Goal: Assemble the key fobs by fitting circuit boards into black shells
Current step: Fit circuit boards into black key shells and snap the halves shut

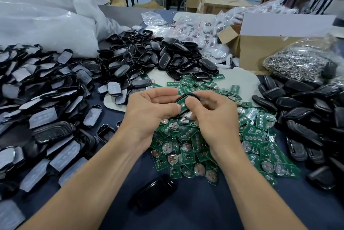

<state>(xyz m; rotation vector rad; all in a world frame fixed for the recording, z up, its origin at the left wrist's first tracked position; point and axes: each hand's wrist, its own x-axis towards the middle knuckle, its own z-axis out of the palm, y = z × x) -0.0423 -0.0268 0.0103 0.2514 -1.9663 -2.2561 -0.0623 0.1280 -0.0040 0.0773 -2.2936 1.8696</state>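
Above the table (195, 211) heaped with green boards (188, 134), we clasp one light black shell (186, 96) by its rim in left grip (149, 110) and right grip (210, 116), thumbs on its thin, likely brittle circuit board (183, 104).

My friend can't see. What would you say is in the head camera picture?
A person's left hand and right hand pinch a black shell and a green circuit board together over a pile of loose circuit boards on a dark blue table. Around it lie heaps of black shells, left, behind and right.
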